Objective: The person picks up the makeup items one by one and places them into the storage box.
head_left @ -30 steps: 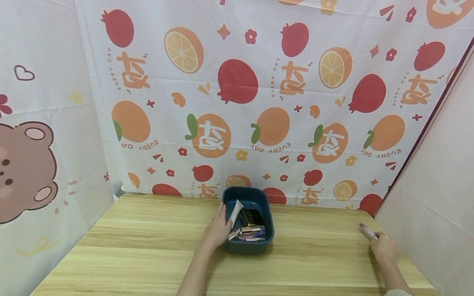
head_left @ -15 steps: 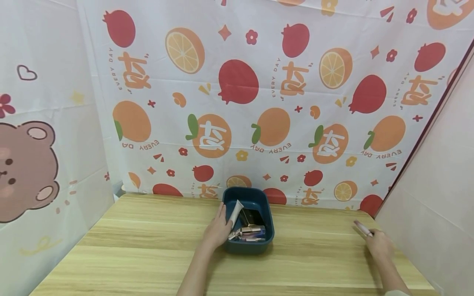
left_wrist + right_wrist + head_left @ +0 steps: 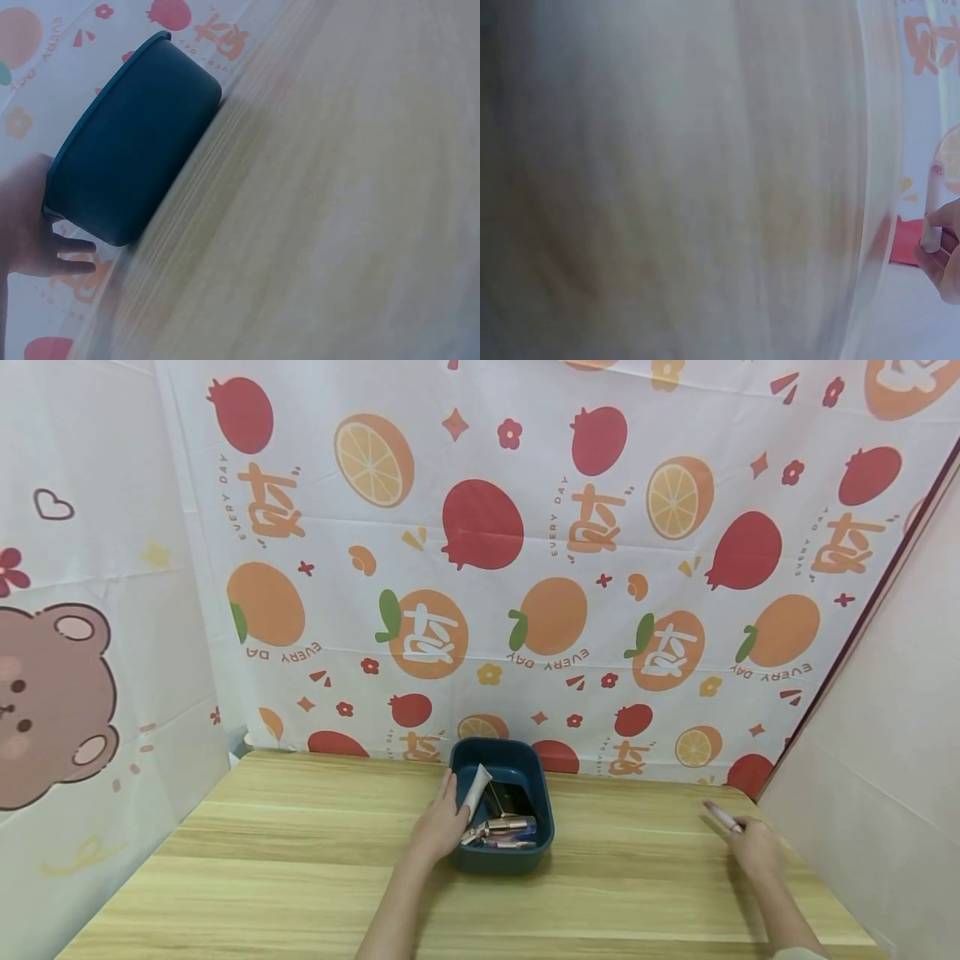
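Note:
A dark blue bin [image 3: 501,862] stands on the table near the back wall. My left hand [image 3: 438,828] grips its left rim; in the left wrist view that hand [image 3: 26,225] has fingers against the bin's outer wall [image 3: 142,142]. Inside the bin lie a white squeeze tube [image 3: 477,793], a black box-like case [image 3: 510,799] and several slim cosmetic tubes [image 3: 512,827]. Far to the right, my right hand [image 3: 759,850] pinches a slim pale pink tube [image 3: 723,816] with a darker tip, held over the table. The pale tube [image 3: 934,202] also shows in the right wrist view.
The wooden table [image 3: 300,860] spreads on both sides of the bin. Behind it hangs a fruit-print cloth [image 3: 480,635]. A bear-print cloth [image 3: 150,635] closes the left side and a plain pale wall [image 3: 877,760] the right.
My right hand has moved a little to the left with the pale pink tube between its fingers. The left hand and the bin have stayed in place.

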Demonstrator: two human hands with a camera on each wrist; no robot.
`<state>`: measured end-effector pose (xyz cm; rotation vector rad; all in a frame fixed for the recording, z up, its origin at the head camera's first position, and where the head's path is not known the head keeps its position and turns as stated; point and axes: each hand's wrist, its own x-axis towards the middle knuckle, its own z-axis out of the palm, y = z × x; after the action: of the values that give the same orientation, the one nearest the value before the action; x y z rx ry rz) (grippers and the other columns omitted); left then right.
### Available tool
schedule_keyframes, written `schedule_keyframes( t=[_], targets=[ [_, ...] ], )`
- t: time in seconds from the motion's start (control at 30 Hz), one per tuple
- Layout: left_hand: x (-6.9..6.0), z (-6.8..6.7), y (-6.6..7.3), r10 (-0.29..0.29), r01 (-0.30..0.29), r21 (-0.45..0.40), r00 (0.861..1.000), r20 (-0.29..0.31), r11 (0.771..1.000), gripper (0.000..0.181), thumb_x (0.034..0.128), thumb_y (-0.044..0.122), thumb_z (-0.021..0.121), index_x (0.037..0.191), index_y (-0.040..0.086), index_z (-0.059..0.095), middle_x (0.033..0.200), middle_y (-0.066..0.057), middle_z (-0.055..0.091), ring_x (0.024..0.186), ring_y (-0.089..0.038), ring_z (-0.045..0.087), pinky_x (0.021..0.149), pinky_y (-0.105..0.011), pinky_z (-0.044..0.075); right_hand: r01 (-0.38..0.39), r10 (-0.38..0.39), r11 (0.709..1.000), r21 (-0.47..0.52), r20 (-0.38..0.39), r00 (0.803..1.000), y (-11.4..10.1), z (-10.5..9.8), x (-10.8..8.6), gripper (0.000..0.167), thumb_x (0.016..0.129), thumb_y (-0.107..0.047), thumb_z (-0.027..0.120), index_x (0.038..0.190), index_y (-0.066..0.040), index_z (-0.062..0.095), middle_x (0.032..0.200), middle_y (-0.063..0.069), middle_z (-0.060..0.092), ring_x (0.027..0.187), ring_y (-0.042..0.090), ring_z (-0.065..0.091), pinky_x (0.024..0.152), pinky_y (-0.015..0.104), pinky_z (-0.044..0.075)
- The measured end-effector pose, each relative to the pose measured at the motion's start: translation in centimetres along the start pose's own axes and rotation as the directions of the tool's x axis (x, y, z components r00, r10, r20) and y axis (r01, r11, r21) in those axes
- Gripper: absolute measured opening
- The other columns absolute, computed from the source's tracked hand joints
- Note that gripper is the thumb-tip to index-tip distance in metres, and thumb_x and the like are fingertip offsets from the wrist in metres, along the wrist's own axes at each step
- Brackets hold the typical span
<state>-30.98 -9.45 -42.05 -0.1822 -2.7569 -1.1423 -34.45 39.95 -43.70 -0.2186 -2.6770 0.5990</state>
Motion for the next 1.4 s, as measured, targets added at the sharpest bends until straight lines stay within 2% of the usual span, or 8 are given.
schedule_keyframes(
  t=[0.27, 0.47, 0.83, 1.07, 1.4],
  targets=[
    [0.0, -0.1, 0.0, -0.006, 0.006, 0.007, 1.0, 0.001, 1.0, 0.057, 0.0944, 0.018, 0.042, 0.141, -0.007, 0.022, 0.15, -0.017, 0.013, 0.124, -0.044, 0.033, 0.099, -0.053, 0.029, 0.025, -0.024, 0.999, 0.037, -0.021, 0.999, -1.5, 0.2, -0.2, 0.03, 0.084, -0.003, 0.046, 0.108, 0.011, 0.059, 0.097, 0.031, 0.059, 0.084, 0.049, 0.056, 0.059, 0.052, 0.044],
    [0.0, -0.2, 0.1, -0.002, 0.002, 0.005, 1.0, 0.002, 1.0, 0.057, 0.0944, 0.018, 0.042, 0.141, -0.008, 0.022, 0.15, -0.017, 0.013, 0.124, -0.044, 0.032, 0.099, -0.053, 0.029, 0.05, -0.048, 0.998, 0.033, -0.042, 0.998, -2.5, 0.1, -0.2, 0.029, 0.084, -0.002, 0.048, 0.107, 0.01, 0.06, 0.099, 0.032, 0.059, 0.088, 0.052, 0.054, 0.061, 0.055, 0.044],
    [0.0, -0.1, 0.1, 0.009, -0.009, -0.004, 1.0, -0.005, 1.0, 0.057, 0.094, 0.017, 0.042, 0.141, -0.009, 0.023, 0.15, -0.018, 0.013, 0.125, -0.043, 0.031, 0.1, -0.053, 0.028, 0.113, -0.112, 0.993, 0.024, -0.055, 0.992, -3.9, 0.2, 0.0, 0.026, 0.084, -0.001, 0.051, 0.105, 0.011, 0.061, 0.096, 0.032, 0.06, 0.085, 0.051, 0.055, 0.063, 0.056, 0.044],
    [-0.1, 0.0, 0.0, 0.009, -0.009, -0.01, 1.0, -0.009, 1.0, 0.057, 0.094, 0.017, 0.042, 0.141, -0.008, 0.022, 0.15, -0.018, 0.012, 0.126, -0.044, 0.03, 0.1, -0.054, 0.027, 0.121, -0.119, 0.992, 0.035, -0.047, 0.992, -5.2, 0.1, 0.1, 0.029, 0.083, -0.003, 0.05, 0.107, 0.01, 0.061, 0.097, 0.033, 0.059, 0.078, 0.045, 0.056, 0.06, 0.053, 0.042],
    [0.0, 0.3, -0.3, 0.003, -0.003, -0.014, 1.0, -0.017, 1.0, 0.057, 0.0943, 0.019, 0.041, 0.142, -0.007, 0.022, 0.15, -0.016, 0.012, 0.126, -0.042, 0.03, 0.1, -0.053, 0.027, 0.147, -0.143, 0.988, 0.046, -0.075, 0.987, -6.3, 0.5, -0.1, 0.026, 0.083, -0.002, 0.053, 0.105, 0.009, 0.062, 0.096, 0.031, 0.06, 0.082, 0.05, 0.055, 0.061, 0.054, 0.043]
  ],
)
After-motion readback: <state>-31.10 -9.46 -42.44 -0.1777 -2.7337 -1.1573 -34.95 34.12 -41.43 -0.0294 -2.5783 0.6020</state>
